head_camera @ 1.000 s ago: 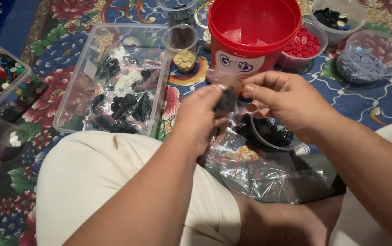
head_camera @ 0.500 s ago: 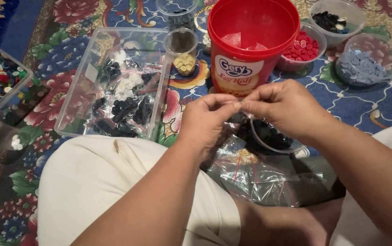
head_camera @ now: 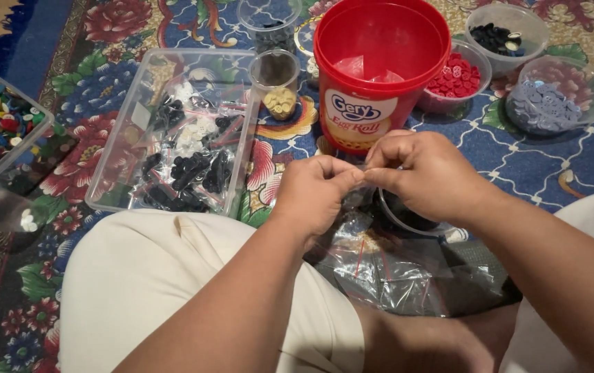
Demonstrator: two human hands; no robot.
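Pinching a small clear bag (head_camera: 360, 181) between both thumbs and forefingers, my left hand (head_camera: 314, 197) and right hand (head_camera: 425, 173) meet fingertip to fingertip before the red bucket (head_camera: 380, 69).

bucket (head_camera: 380, 76) stands behind the hands, tray (head_camera: 124, 166) left, bowls (head_camera: 559, 93) right.

Hands (head_camera: 366, 181) on small clear bag (head_camera: 360, 197)

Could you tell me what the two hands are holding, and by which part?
Both the left hand and the right hand pinch a small clear plastic bag by its top edge.
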